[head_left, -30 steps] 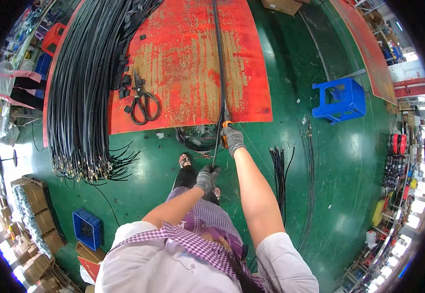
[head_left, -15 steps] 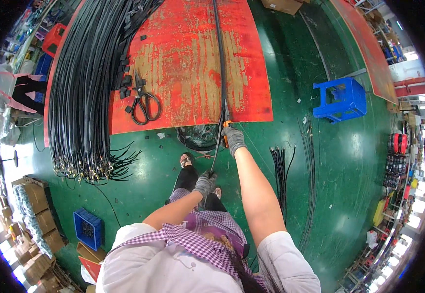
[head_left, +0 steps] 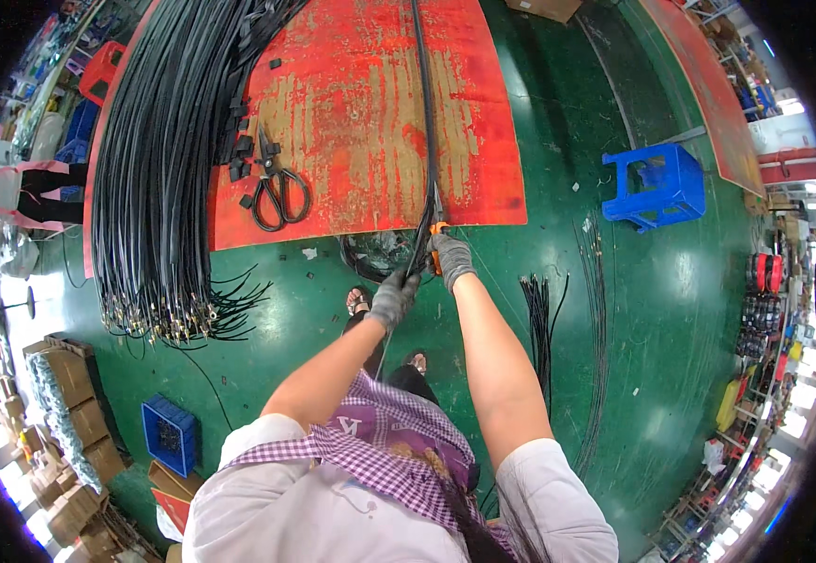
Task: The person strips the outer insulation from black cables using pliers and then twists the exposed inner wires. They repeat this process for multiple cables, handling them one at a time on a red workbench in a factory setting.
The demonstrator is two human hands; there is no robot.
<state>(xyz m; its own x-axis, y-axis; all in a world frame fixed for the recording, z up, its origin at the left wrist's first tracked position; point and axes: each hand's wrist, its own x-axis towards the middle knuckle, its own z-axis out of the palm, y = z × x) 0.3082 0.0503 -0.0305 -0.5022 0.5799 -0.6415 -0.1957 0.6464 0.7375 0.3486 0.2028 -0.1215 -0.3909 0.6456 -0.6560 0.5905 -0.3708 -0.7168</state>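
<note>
Cable: a thin black cable (head_left: 424, 122) ran from the far end of the red board (head_left: 370, 113) straight toward the person, leaving the board's near edge and dropping to the hands.
Right hand: gloved right hand (head_left: 449, 257), at the board's near edge, was clenched on an orange-handled tool (head_left: 438, 230) held against the cable; whether the blades touched it could not be told.
Left hand: gloved left hand (head_left: 393, 296), nearer and lower, was closed around the cable just below the right hand, holding it taut.
Below the hands: a dark coil (head_left: 375, 253) lay on the green floor (head_left: 614, 357) under the board's edge; the person's feet stood just beside it.
On the board: black scissors (head_left: 277, 192) lay left of the cable, well apart from it, with small black pieces (head_left: 242, 150) scattered nearby.
Far left: a big bundle of black cables (head_left: 159, 178) hung over the board's left side, metal ends fanned out near the floor.
Right: a short bunch of black cables (head_left: 541, 310) lay on the floor; a blue stool (head_left: 654, 183) stood farther right.
Near left: a blue crate (head_left: 170, 433) and cardboard boxes (head_left: 70, 413).
Risk, judged: the two hands were very close together, so a slip of the tool could catch the left glove. If the left hand loosened, the cable might sag and the tool could land off its spot. The coil by the feet looked like a snag hazard.
</note>
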